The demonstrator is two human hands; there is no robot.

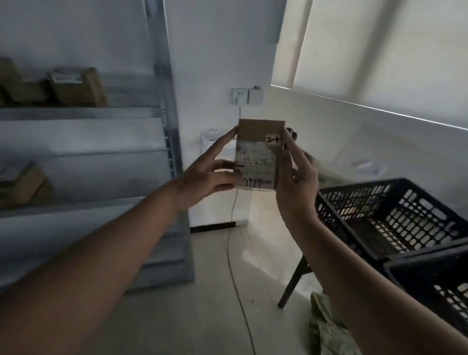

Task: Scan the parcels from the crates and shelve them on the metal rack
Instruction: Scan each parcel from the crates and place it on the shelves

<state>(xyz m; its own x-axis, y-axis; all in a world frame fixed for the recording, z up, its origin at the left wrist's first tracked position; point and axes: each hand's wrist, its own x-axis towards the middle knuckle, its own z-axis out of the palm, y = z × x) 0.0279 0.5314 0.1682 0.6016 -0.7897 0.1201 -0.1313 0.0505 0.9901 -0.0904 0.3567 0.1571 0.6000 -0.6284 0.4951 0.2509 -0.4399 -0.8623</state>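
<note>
Both hands held a small cardboard parcel [258,154] upright, left hand [214,173] and right hand [295,180] at its sides; metal rack [160,113] stood left; black crates [393,213] right.

Matt brown cardboard on the parcel [259,154], with a white paper label [255,169] stuck smooth across its face and dark handwriting on it. Dull grey metal on the rack [160,113], more plain cardboard boxes [77,89] on its shelves. Black perforated plastic for the crate [399,216], faintly shiny. Pale, smooth, lightly glossy floor [207,298]. Crumpled greenish plastic wrap [332,342] down there.
</note>
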